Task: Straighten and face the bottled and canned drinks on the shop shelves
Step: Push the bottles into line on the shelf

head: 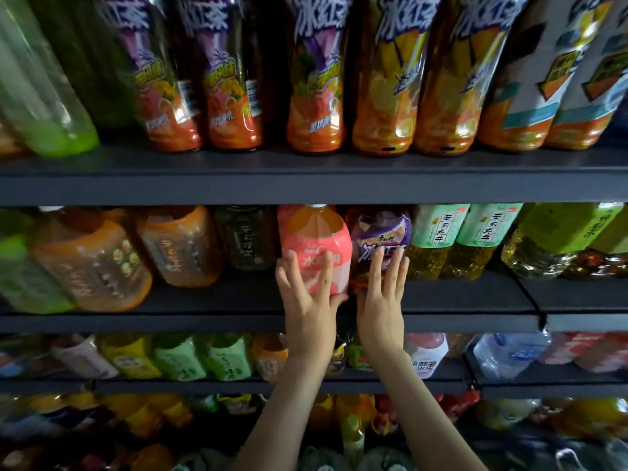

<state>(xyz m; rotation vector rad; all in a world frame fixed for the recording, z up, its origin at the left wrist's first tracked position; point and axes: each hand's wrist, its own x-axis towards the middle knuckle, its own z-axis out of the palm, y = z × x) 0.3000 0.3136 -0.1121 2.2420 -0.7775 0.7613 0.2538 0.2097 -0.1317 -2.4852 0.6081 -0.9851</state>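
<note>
On the second dark shelf (204, 321) stands a pink-labelled peach drink bottle (314, 239), upright near the middle. My left hand (307, 297) lies on its front with spread, nearly straight fingers and the thumb at its lower right. Just right of it stands a purple-labelled iced tea bottle (382, 232). My right hand (382, 297) presses flat against its lower front, fingers straight and pointing up. Both bottles' bases are hidden behind my hands.
Orange tea bottles (180, 246) and a dark green one (246, 237) stand left; pale green tea bottles (438, 239) stand right. Tall iced tea bottles (316, 79) line the upper shelf (306, 185). Lower shelves (204, 385) hold several smaller bottles. A black cord (530, 297) hangs at the right.
</note>
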